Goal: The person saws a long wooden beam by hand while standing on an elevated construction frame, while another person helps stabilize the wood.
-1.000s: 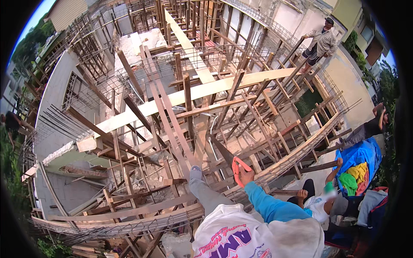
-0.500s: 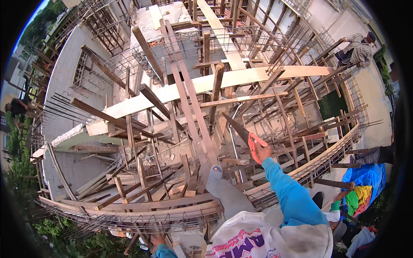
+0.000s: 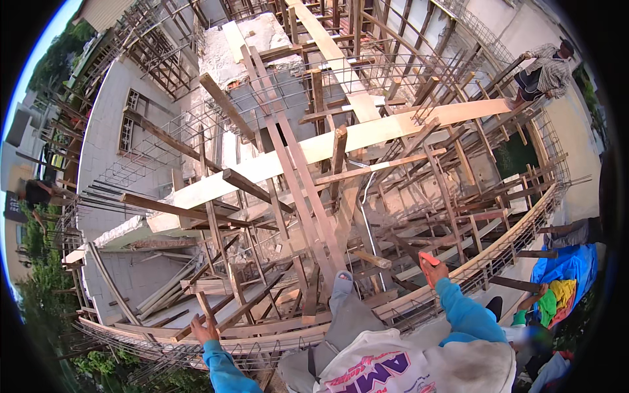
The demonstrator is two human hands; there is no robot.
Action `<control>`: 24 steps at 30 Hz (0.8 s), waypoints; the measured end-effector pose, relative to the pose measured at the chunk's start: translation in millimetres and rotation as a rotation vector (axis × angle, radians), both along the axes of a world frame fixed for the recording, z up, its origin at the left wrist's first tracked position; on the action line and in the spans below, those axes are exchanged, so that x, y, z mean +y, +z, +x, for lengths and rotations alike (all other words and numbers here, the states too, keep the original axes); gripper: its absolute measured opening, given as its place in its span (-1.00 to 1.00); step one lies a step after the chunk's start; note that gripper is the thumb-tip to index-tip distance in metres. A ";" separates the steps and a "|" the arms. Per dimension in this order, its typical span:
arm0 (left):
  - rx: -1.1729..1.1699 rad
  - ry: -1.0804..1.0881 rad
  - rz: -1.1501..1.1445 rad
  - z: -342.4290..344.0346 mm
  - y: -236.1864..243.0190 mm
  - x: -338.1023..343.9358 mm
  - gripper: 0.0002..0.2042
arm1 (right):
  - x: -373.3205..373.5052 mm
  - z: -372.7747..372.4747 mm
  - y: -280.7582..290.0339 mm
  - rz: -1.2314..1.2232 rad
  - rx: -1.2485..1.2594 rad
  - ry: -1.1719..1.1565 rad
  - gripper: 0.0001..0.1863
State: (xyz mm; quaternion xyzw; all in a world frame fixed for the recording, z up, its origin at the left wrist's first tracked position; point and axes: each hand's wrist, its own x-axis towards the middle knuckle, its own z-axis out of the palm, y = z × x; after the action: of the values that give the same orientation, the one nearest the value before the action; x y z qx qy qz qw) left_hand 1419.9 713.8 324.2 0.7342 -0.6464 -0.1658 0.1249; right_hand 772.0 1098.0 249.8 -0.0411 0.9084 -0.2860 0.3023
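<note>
My right hand (image 3: 439, 272) is closed round the orange handle of a handsaw (image 3: 411, 249), its dark blade pointing up and to the left over the timber framing. At lower left, my left hand (image 3: 205, 329) is at a short wooden post (image 3: 204, 304), fingers on both sides of it, beside the curved edge board (image 3: 275, 334). My foot (image 3: 342, 283), in a sandal, is at the near end of two narrow brown planks (image 3: 303, 190) that run away from me. The saw's blade is partly lost against the dark timber.
A long pale board (image 3: 314, 149) crosses the framing, with upright posts (image 3: 338, 154) around it. Steel rebar cages (image 3: 517, 249) follow the curved edge. One person (image 3: 547, 72) sits at far right; another (image 3: 40, 194) is at far left. A blue tarp (image 3: 567, 268) lies at right.
My right hand has moved right and down with the saw, drawing it nearer to me. My left hand has come up from the lower edge to the wooden post. The view has shifted slightly.
</note>
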 end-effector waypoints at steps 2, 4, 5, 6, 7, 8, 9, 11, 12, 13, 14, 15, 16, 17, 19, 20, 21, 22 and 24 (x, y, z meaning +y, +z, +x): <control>-0.117 0.173 0.021 26.2 -17.1 27.5 -0.54 | 9.1 15.3 0.3 -0.042 0.027 -0.015 -0.50; -0.287 0.376 0.149 53.4 -34.0 67.0 -0.51 | 11.6 26.4 -0.9 -0.028 -0.004 -0.047 -0.45; -0.326 0.506 0.195 60.8 -45.8 88.7 -0.50 | 9.8 29.7 -2.3 -0.046 0.012 -0.020 -0.45; -0.358 0.657 0.290 65.9 -55.8 109.0 -0.48 | 7.4 32.2 -3.6 -0.010 0.002 -0.005 -0.44; -0.376 0.739 0.291 65.4 -66.3 126.8 -0.49 | 3.1 33.4 -5.5 0.037 0.027 0.004 -0.44; -0.423 0.767 0.431 56.5 -81.2 137.3 -0.49 | -2.4 33.9 -7.9 -0.030 0.018 -0.020 -0.44; -0.367 0.798 0.434 43.0 -94.4 146.0 -0.49 | -8.6 33.8 -10.5 -0.085 0.040 -0.052 -0.44; -0.247 0.601 0.592 4.1 -118.8 145.2 -0.49 | -24.9 32.8 -19.0 -0.151 0.039 -0.118 -0.44; -0.178 0.487 0.651 -18.2 -129.8 138.0 -0.50 | -34.9 33.1 -25.0 -0.163 0.018 -0.147 -0.44; -0.120 0.388 0.697 -40.7 -140.0 126.0 -0.50 | -46.0 32.1 -31.8 -0.119 0.015 -0.187 -0.44; -0.070 0.298 0.733 -61.9 -149.3 110.3 -0.50 | -58.5 32.7 -39.5 -0.149 -0.063 -0.294 -0.44; -0.036 0.225 0.757 -79.3 -157.8 89.7 -0.50 | -72.4 31.8 -47.4 -0.231 -0.070 -0.334 -0.44; -0.027 0.176 0.771 -93.3 -165.6 64.7 -0.50 | -88.5 31.5 -55.6 -0.271 -0.059 -0.389 -0.45; -0.025 0.132 0.788 -104.9 -173.3 34.9 -0.50 | -108.4 29.5 -64.1 -0.235 -0.072 -0.467 -0.45; -0.041 0.068 0.797 -120.1 -188.3 -43.3 -0.51 | -151.3 23.3 -76.7 -0.329 -0.035 -0.499 -0.49; -0.060 0.046 0.792 -125.8 -194.2 -92.9 -0.51 | -173.9 18.1 -80.1 -0.330 -0.004 -0.526 -0.50; -0.078 0.030 0.775 -133.9 -198.9 -147.6 -0.51 | -197.6 13.4 -81.3 -0.246 0.017 -0.591 -0.51; -0.088 0.012 0.747 -146.7 -201.7 -206.2 -0.51 | -222.1 5.0 -80.9 -0.306 0.040 -0.610 -0.50; -0.032 -0.019 0.589 -187.3 -198.6 -338.4 -0.51 | -264.9 -11.9 -72.3 -0.188 0.040 -0.704 -0.49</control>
State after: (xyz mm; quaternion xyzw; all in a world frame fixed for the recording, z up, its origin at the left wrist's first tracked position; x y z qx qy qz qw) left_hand 1232.6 375.4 125.6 0.7352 -0.5792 -0.3360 -0.1053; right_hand 760.1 833.0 177.5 0.2411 0.8424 -0.4538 0.1626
